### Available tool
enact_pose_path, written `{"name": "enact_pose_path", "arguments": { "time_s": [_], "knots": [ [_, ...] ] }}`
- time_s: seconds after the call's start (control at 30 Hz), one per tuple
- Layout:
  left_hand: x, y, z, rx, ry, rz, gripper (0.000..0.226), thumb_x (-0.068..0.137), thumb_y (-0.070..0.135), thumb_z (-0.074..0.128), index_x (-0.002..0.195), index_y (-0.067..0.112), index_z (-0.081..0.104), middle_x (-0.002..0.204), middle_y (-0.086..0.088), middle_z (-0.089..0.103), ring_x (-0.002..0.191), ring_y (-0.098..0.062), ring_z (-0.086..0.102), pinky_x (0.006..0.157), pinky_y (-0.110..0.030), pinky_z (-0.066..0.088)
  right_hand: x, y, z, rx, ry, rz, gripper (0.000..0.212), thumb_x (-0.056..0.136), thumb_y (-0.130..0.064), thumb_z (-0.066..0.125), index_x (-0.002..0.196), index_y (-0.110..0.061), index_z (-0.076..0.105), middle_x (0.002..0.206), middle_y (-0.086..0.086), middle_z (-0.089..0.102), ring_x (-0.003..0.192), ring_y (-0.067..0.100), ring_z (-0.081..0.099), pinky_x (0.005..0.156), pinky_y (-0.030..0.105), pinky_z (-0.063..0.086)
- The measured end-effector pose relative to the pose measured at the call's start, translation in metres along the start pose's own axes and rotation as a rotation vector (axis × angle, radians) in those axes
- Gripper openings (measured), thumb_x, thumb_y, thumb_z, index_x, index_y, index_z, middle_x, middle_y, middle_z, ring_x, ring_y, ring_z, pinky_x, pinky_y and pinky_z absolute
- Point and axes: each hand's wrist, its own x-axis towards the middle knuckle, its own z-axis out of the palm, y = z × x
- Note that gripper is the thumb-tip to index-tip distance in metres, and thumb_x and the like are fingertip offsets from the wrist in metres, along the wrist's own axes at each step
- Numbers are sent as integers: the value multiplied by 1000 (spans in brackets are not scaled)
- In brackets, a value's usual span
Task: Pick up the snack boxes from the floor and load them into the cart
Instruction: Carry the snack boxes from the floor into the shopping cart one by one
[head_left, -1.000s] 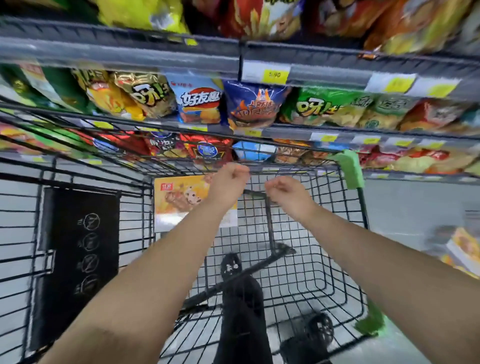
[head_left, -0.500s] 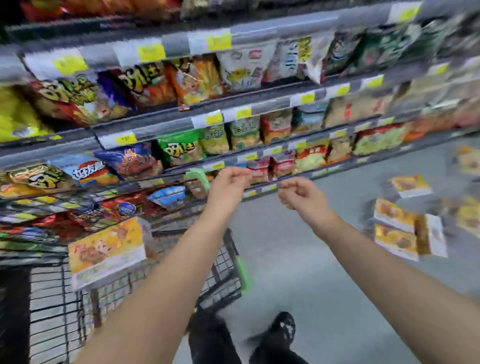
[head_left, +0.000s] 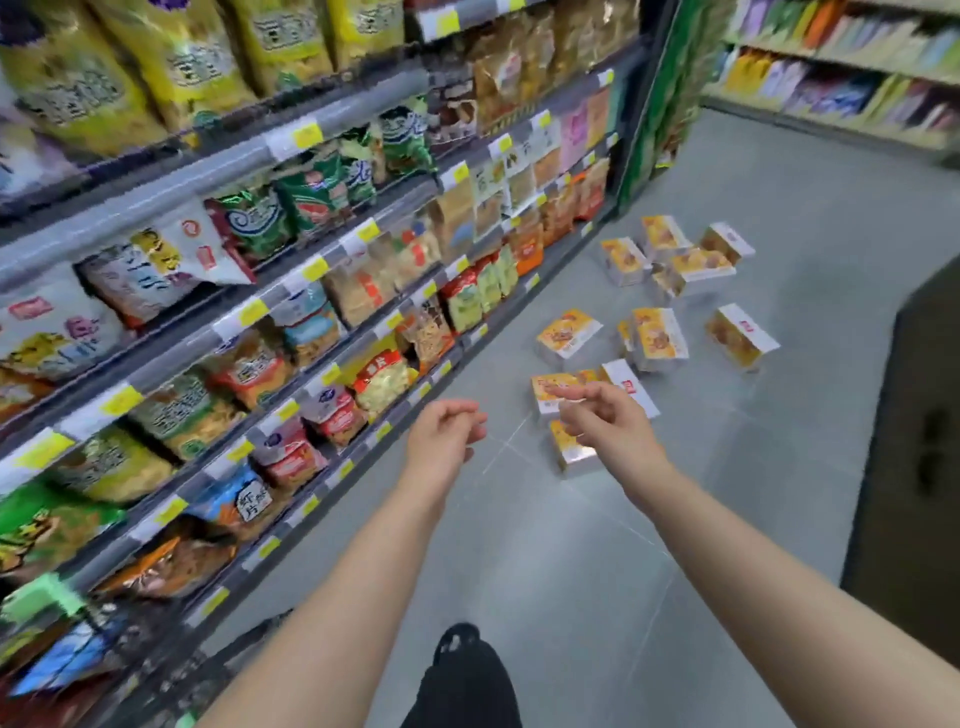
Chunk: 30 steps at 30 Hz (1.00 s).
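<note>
Several orange-and-white snack boxes lie scattered on the grey floor ahead. The nearest box (head_left: 571, 448) sits just under my right hand (head_left: 605, 423), with another box (head_left: 549, 394) beyond my fingertips. Further boxes lie at mid-floor (head_left: 660, 338) and in a far cluster (head_left: 698, 265). Both arms stretch forward above the floor. My left hand (head_left: 447, 431) hangs with loosely curled fingers and holds nothing. My right hand is relaxed and holds nothing too. Only a green corner of the cart (head_left: 44, 597) shows at the lower left edge.
Shelves (head_left: 291, 270) packed with snack bags line the left side of the aisle. A dark cabinet (head_left: 914, 467) stands on the right. More shelving (head_left: 857, 67) crosses the far end. My black shoe and trouser leg (head_left: 462, 670) are at the bottom centre.
The view has swung right, from the cart basket with one box in it to the floor boxes. Both hands have come away from the cart and loosened from fists, now over the nearest boxes.
</note>
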Motion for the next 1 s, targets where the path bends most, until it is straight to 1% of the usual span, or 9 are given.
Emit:
{"name": "enact_pose_path", "arguments": {
  "time_s": [0.07, 0.17, 0.3, 0.47, 0.63, 0.77, 0.9, 0.93, 1.0],
  "knots": [
    [15, 0, 32, 37, -51, -8, 15, 93, 10, 53, 88, 22, 59, 85, 6, 65, 78, -7, 62, 76, -26, 46, 9, 8, -30, 21, 65, 25, 9, 91, -7, 60, 92, -15, 58, 74, 1, 56, 67, 11, 54, 62, 13, 44],
    [37, -3, 74, 73, -113, -18, 14, 95, 10, 49, 93, 20, 58, 90, 4, 66, 79, -8, 62, 77, -26, 46, 28, 22, -66, 33, 123, 74, 8, 91, -6, 59, 96, -12, 58, 76, 3, 57, 67, 10, 54, 56, 6, 44],
    [86, -13, 134, 87, -160, -66, 16, 95, 9, 48, 91, 20, 59, 90, 3, 66, 79, -8, 61, 78, -27, 46, 80, 48, -116, -13, 153, 140, 8, 90, -9, 60, 96, -15, 60, 75, -1, 58, 66, 9, 56, 59, 10, 44],
    [162, -24, 200, 82, -93, -163, 20, 92, 8, 50, 83, 24, 58, 89, 1, 65, 81, -11, 60, 70, -23, 44, 160, 78, -165, -57, 176, 234, 10, 89, -12, 62, 91, -22, 59, 77, -1, 60, 69, 13, 56, 66, 21, 43],
    [219, -28, 260, 135, -118, -213, 20, 92, 8, 52, 81, 24, 57, 85, 3, 64, 75, -8, 60, 68, -23, 43, 228, 107, -211, -89, 195, 316, 11, 90, -8, 58, 98, -14, 57, 78, 1, 59, 68, 12, 55, 66, 21, 43],
    [263, -54, 292, 214, -113, -300, 19, 93, 9, 52, 84, 25, 58, 95, 0, 65, 78, -9, 60, 69, -23, 44, 278, 148, -237, -99, 205, 420, 19, 90, -12, 58, 109, -13, 56, 84, 1, 61, 75, 15, 58, 75, 30, 46],
    [310, -102, 315, 220, -60, -411, 14, 93, 12, 52, 89, 24, 58, 106, -3, 65, 85, -12, 62, 74, -23, 45, 328, 204, -246, -118, 149, 487, 21, 91, -15, 57, 112, -17, 52, 84, -1, 58, 80, 18, 57, 72, 27, 45],
    [321, -114, 319, 224, -43, -425, 14, 93, 12, 52, 90, 24, 58, 108, -3, 65, 86, -12, 62, 73, -22, 45, 339, 217, -246, -135, 132, 496, 23, 91, -16, 57, 113, -19, 52, 85, -1, 57, 81, 17, 57, 73, 27, 45],
    [351, -149, 332, 223, 5, -453, 12, 93, 13, 51, 95, 21, 59, 109, -3, 64, 89, -14, 61, 73, -23, 46, 368, 254, -245, -177, 86, 519, 28, 91, -20, 58, 117, -21, 50, 90, -5, 56, 81, 10, 57, 70, 19, 44]
  ]
}}
